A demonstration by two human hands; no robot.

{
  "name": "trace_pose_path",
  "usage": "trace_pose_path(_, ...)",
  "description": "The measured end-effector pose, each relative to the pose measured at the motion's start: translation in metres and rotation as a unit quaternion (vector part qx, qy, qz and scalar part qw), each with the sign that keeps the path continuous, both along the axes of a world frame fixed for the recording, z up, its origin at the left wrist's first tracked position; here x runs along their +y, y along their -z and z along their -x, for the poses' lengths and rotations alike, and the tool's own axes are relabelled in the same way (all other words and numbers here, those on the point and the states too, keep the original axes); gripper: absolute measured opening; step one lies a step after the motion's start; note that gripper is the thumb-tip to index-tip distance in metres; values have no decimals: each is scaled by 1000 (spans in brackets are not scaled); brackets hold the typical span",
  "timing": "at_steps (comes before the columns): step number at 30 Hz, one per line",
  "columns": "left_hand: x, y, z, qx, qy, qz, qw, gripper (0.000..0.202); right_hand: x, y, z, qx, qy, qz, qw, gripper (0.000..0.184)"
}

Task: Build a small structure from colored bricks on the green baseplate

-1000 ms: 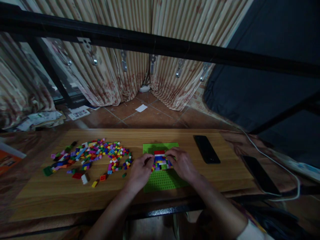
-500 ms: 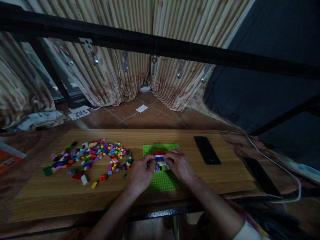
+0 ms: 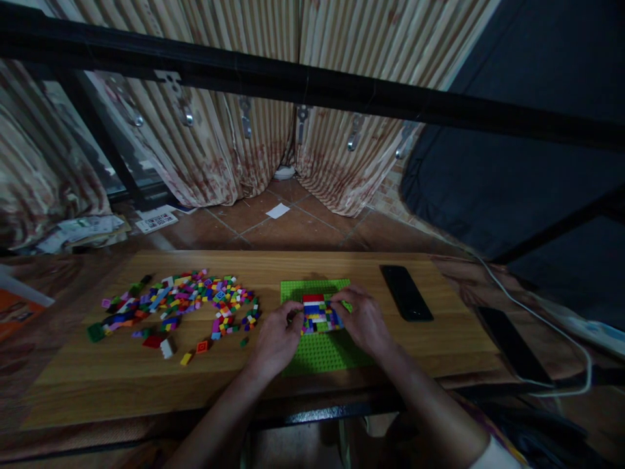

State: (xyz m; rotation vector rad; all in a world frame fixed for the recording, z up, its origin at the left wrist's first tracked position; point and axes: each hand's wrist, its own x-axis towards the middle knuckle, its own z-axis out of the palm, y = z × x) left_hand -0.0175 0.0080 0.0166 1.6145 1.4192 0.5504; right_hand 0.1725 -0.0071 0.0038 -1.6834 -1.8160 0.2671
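A green studded baseplate (image 3: 325, 357) lies on the wooden table, carrying a low build of toy bricks (image 3: 317, 311) in red, white, blue, yellow and purple. My left hand (image 3: 279, 335) is closed, its thumb and fingers against the left side of the build. On the other side, my right hand (image 3: 364, 319) has its fingers pinched together at the build's right edge. Whatever lies between those fingertips is hidden or too small to name.
A spread of loose coloured bricks (image 3: 185, 299) covers the table's left part. One black phone (image 3: 406, 293) lies right of the baseplate; another dark phone (image 3: 512, 345) with a white cable (image 3: 547, 316) is beyond the table's right edge. A black bar (image 3: 312, 85) crosses ahead.
My right hand has shifted slightly right across the build, uncovering more of its right part. My left hand stays at the left side.
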Motion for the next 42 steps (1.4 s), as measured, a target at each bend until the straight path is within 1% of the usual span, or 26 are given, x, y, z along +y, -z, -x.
trace_pose_path(5, 0, 2, 0, 2, -2, 0, 1000, 28, 0, 1, 2, -10, 23, 13, 1000, 19)
trace_pose_path(8, 0, 3, -1, 0, -1, -2, 1000, 28, 2, 4, 2, -8, 61, 9, 998, 20)
trace_pose_path(11, 0, 4, -1, 0, 0, -4, 1000, 27, 5, 10, 1, -1, 100, 19, 995, 33)
trace_pose_path(13, 0, 4, -1, 3, 1, -5, 1000, 28, 6, 15, 2, 12, 108, 40, 993, 40)
trace_pose_path(16, 0, 4, -1, 11, 2, -5, 1000, 28, 7, 20, 4, 34, 103, 71, 992, 44)
trace_pose_path(24, -1, 5, -1, 5, 10, -4, 1000, 28, 8, 26, 7, 67, 75, 104, 989, 42)
trace_pose_path(29, -1, 7, -1, 3, 13, -7, 1000, 28, 9, 24, 6, 71, 76, 127, 986, 45)
trace_pose_path(38, -1, 10, -1, 10, 15, -12, 1000, 28, 9, 18, 9, 66, 78, 134, 986, 41)
trace_pose_path(42, -1, 11, -1, 16, 17, -18, 1000, 29, 10, 17, 8, 79, 80, 136, 984, 40)
